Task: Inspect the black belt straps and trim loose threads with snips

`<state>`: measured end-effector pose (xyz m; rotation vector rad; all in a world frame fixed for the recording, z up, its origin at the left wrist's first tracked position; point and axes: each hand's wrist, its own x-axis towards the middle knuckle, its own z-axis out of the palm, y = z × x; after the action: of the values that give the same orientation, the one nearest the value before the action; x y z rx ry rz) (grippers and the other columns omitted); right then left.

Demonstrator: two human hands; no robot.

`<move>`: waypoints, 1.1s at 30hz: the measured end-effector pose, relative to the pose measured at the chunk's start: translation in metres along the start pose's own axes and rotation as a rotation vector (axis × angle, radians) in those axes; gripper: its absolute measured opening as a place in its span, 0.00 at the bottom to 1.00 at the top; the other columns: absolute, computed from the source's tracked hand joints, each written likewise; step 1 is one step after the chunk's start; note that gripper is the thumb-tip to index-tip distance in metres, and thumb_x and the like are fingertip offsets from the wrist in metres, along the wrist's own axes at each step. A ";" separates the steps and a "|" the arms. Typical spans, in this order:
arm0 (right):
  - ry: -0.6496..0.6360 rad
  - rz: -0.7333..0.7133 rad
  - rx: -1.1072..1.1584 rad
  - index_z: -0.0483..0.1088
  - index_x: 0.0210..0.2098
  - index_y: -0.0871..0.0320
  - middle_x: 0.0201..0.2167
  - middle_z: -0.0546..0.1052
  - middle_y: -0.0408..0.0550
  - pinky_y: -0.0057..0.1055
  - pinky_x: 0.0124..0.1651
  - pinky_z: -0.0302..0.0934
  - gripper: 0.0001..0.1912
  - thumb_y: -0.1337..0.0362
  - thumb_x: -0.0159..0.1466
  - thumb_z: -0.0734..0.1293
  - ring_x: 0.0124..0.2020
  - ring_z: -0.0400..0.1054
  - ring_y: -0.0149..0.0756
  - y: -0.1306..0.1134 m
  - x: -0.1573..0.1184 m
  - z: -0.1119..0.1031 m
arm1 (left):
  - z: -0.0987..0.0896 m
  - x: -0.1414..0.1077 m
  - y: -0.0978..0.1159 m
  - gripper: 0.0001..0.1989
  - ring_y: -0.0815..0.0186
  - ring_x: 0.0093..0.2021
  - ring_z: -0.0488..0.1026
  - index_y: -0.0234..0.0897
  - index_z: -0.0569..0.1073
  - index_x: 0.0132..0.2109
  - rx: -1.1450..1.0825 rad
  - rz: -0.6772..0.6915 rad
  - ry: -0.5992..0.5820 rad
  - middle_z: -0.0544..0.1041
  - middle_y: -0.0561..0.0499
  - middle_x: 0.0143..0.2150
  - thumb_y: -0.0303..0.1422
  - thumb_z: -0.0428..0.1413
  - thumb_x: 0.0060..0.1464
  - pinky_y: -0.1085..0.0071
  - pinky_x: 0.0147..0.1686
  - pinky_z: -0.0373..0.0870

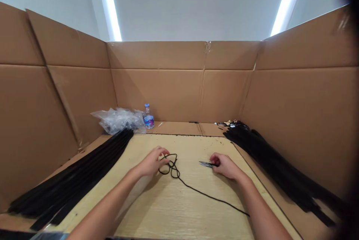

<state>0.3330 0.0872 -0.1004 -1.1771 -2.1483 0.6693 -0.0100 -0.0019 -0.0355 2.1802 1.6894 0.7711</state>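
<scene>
A thin black cord (196,190) lies on the pale yellow board (179,219). Its left end is bunched in loops, and the rest runs right and toward me, reaching my right forearm. My left hand (155,161) is at the looped part, thumb and fingertips closed around a bit of the cord. To the right, my right hand (224,165) grips small metal scissors (206,164), their blades pointing left toward the loops without touching the cord.
Long black strips lie in a bundle on the left (81,172) and another on the right (269,161). Crumpled clear plastic (120,120) and a water bottle (148,120) stand at the back left. Cardboard walls (157,90) surround the board.
</scene>
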 end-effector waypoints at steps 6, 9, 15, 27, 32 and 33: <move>0.150 0.010 -0.067 0.70 0.36 0.61 0.33 0.75 0.46 0.27 0.37 0.60 0.12 0.69 0.50 0.68 0.35 0.68 0.35 -0.009 0.002 -0.001 | 0.058 0.052 0.002 0.06 0.65 0.29 0.69 0.35 0.74 0.30 -0.025 -0.081 -0.023 0.74 0.48 0.28 0.27 0.60 0.40 0.72 0.31 0.60; 0.333 0.102 -0.166 0.68 0.41 0.61 0.37 0.74 0.50 0.29 0.43 0.60 0.14 0.61 0.58 0.66 0.40 0.68 0.38 -0.013 0.006 -0.005 | 0.063 0.064 -0.009 0.02 0.67 0.25 0.67 0.34 0.73 0.24 -0.132 -0.110 0.002 0.73 0.50 0.23 0.28 0.59 0.39 0.73 0.27 0.56; 0.537 0.459 -0.444 0.69 0.45 0.64 0.40 0.73 0.60 0.40 0.48 0.57 0.14 0.68 0.60 0.61 0.45 0.65 0.48 -0.010 0.008 -0.030 | 0.054 0.075 -0.023 0.15 0.67 0.24 0.67 0.35 0.75 0.25 -0.511 -0.163 0.186 0.74 0.51 0.22 0.44 0.60 0.39 0.74 0.25 0.57; 0.472 0.771 -0.831 0.67 0.48 0.70 0.45 0.70 0.67 0.46 0.47 0.61 0.14 0.73 0.62 0.60 0.49 0.65 0.52 0.041 -0.001 -0.146 | 0.024 0.072 -0.043 0.18 0.76 0.28 0.65 0.37 0.72 0.40 -1.255 -0.366 0.950 0.70 0.54 0.32 0.42 0.59 0.43 0.81 0.28 0.60; 0.383 0.805 -0.885 0.70 0.42 0.67 0.43 0.72 0.58 0.40 0.45 0.64 0.10 0.67 0.63 0.64 0.45 0.68 0.42 0.058 -0.011 -0.168 | 0.013 0.070 -0.046 0.12 0.78 0.27 0.64 0.37 0.71 0.39 -1.390 -0.321 1.072 0.67 0.56 0.30 0.36 0.57 0.47 0.82 0.26 0.60; 0.369 0.801 -0.887 0.70 0.41 0.67 0.41 0.73 0.57 0.39 0.44 0.65 0.09 0.67 0.63 0.65 0.43 0.69 0.41 0.059 -0.012 -0.170 | 0.012 0.070 -0.046 0.11 0.78 0.27 0.64 0.37 0.71 0.39 -1.402 -0.311 1.085 0.67 0.56 0.30 0.36 0.58 0.47 0.82 0.26 0.61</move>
<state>0.4907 0.1297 -0.0244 -2.4464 -1.6011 -0.2858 -0.0280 0.0785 -0.0524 0.4748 0.9737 2.2742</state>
